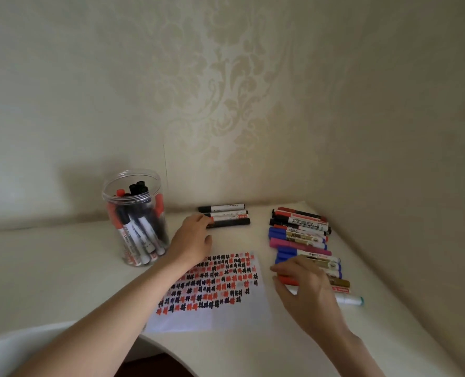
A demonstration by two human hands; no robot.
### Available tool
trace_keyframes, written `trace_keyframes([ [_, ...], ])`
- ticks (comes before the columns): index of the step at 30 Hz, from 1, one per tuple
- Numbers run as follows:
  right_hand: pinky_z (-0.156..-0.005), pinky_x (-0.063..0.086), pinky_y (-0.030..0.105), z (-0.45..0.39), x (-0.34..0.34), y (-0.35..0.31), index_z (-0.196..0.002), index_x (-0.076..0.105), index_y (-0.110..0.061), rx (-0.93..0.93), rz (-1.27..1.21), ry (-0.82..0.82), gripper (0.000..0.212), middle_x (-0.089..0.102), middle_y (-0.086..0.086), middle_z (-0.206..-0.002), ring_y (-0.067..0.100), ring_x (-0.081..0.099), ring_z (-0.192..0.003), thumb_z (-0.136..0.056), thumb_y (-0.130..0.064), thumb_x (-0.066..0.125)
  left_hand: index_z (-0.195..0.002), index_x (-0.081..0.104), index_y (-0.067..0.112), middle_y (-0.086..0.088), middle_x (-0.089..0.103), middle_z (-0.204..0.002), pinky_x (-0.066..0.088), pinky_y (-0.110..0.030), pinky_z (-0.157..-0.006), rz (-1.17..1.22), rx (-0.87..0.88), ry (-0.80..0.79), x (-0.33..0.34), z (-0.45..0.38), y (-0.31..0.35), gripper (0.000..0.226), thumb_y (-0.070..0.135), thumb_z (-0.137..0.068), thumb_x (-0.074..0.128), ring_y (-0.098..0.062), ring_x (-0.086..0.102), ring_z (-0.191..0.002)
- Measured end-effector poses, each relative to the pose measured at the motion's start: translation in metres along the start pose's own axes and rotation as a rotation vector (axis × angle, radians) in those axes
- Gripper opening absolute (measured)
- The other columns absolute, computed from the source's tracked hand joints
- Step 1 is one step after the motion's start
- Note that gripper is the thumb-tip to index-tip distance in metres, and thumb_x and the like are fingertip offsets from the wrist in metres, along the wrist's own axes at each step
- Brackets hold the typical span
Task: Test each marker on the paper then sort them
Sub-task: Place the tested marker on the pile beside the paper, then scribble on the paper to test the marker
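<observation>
White paper (226,317), already being filled with rows of red and black test marks across its upper part, is lying at the lower centre of the frame on the pale table (49,262), with only a blank strip being left along its bottom edge. Above it, at the centre, a small group of black-capped markers (226,215) is being kept against the wall, and the left hand (192,240) is being reached to the near end of the lowest one; its fingertips are touching that marker, but whether it is actually being gripped cannot be told, since the fingers are hidden behind the back of the hand. At the right of the frame a longer row of mixed markers (299,235) in red, black, blue and pink is being laid out, and the right hand (304,287) is being held over its lower end with fingers loosely curved and spread, touching or nearly touching the markers beneath, nothing being visibly held. At the left a clear plastic jar (134,221) is being used to hold further markers upright. For this step to be done well, judging from the layout, one marker should be singled out without the neighbours being rolled, the two groups should be kept well apart, and the next test mark should be placed in the blank lower strip so that it is being read clearly.
</observation>
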State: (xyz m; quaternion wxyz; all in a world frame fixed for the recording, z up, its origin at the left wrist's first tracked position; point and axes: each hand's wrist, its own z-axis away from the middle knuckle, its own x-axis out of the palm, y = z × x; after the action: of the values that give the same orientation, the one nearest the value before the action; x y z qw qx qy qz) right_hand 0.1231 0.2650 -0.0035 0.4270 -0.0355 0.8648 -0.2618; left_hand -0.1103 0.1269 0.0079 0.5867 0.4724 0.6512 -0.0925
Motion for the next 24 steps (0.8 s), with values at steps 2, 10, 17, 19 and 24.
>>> trace_keyframes([
  [2,-0.077,0.056,0.037,-0.004,0.007,-0.004,-0.098,0.073,-0.026,-0.006,-0.032,0.0,0.018,0.062,-0.018,-0.094,0.005,0.063,-0.086,-0.083,-0.017,0.07,-0.138,0.05,0.015,-0.003,0.047,-0.143,0.039,-0.03,-0.104,-0.065,0.022,-0.018,0.005,-0.01,-0.004,0.042,0.014,-0.096,0.053,-0.019,0.043,-0.129],
  [10,-0.07,0.057,0.032,-0.009,0.008,-0.006,-0.096,0.073,-0.026,-0.009,-0.044,0.017,0.016,0.064,-0.017,-0.089,0.005,0.063,-0.077,-0.084,-0.016,0.072,-0.124,0.059,0.023,0.003,0.057,-0.123,0.035,-0.033,-0.095,-0.251,0.051,0.023,0.02,-0.012,-0.006,0.031,0.038,-0.099,0.05,-0.019,0.05,-0.112],
  [17,-0.063,0.045,0.006,-0.015,0.005,-0.025,-0.121,0.065,-0.024,-0.001,-0.059,-0.001,0.043,0.054,-0.02,-0.08,0.0,0.057,-0.075,-0.083,-0.009,0.074,-0.113,0.059,0.015,0.002,0.062,-0.102,0.048,-0.02,-0.068,-0.003,0.038,0.009,-0.003,0.013,0.016,0.022,0.03,-0.102,0.047,-0.009,0.057,-0.076],
  [19,-0.059,0.044,0.007,-0.019,0.006,-0.034,-0.13,0.059,-0.025,-0.023,-0.068,0.004,0.054,0.052,-0.018,-0.079,0.002,0.055,-0.069,-0.081,-0.011,0.076,-0.111,0.06,0.015,0.006,0.06,-0.094,0.045,-0.016,-0.057,0.059,0.101,-0.001,-0.016,0.029,0.033,0.02,0.029,-0.1,0.05,-0.003,0.054,-0.064],
  [24,-0.051,0.05,0.018,-0.023,0.012,-0.05,-0.116,0.068,-0.022,-0.126,0.084,0.099,0.038,0.059,-0.011,-0.086,-0.002,0.048,-0.06,-0.079,-0.025,0.079,-0.105,0.066,0.015,0.012,0.059,-0.085,0.04,-0.009,-0.059,0.167,0.294,0.021,-0.043,0.07,0.067,0.018,0.028,-0.095,0.062,-0.001,0.053,-0.063],
])
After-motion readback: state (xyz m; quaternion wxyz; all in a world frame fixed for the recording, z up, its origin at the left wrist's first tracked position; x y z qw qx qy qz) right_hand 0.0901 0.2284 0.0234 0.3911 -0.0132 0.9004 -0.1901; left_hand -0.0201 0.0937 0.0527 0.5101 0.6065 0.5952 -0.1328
